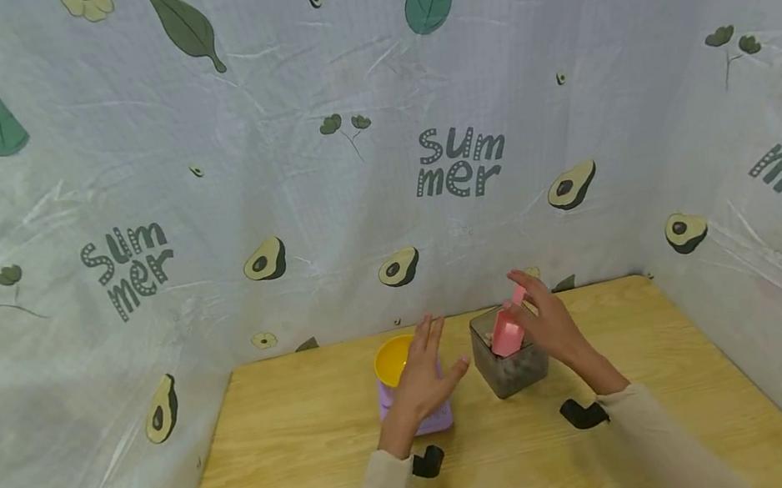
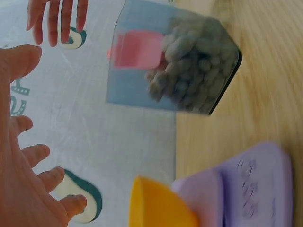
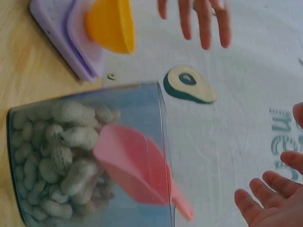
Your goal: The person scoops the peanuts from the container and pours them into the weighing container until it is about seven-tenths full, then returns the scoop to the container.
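My left hand hovers with spread, straight fingers over a purple kitchen scale. A yellow bowl sits on the scale's platform, partly hidden behind that hand in the head view. To the right stands a clear grey plastic container, partly filled with unshelled peanuts. A pink scoop lies inside on the peanuts, its handle poking past the rim. Close above the scoop is my right hand, fingers loosely bent; in the right wrist view a gap separates the fingertips from the handle.
Both items stand toward the back of a light wooden table. A pale curtain printed with avocados, leaves and lettering rises right behind and along both sides. Small black pieces stick out at the wrists.
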Available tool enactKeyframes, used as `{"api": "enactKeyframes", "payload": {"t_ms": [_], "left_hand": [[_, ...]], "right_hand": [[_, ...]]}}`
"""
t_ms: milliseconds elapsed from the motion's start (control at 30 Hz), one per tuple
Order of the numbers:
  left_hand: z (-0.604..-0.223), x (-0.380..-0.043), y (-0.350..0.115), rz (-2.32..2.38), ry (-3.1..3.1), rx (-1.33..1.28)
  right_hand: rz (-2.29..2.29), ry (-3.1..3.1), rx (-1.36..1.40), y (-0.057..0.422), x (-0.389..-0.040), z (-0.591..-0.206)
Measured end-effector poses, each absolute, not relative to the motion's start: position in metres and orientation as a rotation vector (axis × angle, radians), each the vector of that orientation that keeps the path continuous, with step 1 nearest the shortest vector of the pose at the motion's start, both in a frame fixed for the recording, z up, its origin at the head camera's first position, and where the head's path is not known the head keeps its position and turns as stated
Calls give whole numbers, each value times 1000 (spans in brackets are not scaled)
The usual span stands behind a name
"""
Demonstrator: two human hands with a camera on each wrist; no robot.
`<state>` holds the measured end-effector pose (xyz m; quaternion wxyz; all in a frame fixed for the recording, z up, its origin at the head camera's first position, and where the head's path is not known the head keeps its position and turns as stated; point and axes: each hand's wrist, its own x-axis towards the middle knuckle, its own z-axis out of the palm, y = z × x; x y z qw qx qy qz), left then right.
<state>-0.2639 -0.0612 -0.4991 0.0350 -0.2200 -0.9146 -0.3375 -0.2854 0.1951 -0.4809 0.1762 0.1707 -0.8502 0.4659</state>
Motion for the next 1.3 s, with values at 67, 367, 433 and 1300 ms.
{"api": "enactKeyframes", "payload": {"t_ms": [67,367,433,1300], "left_hand": [[-501,-267,-55,-1107,-2799,-682],[-519,-280,-29,-1408,-2819,-612],[-524,-284,-24,-1440,-2810,-599],[-555,-298,7,-1728,-2780,-541]], "right_hand": [[1417,-2353,428,202,-290,-480],[1878,-2229,-29,226,-316,-487],[2009,-2180,-102,230,-325,-490],[2318,-2431,-97,235,-363,-510]]}}
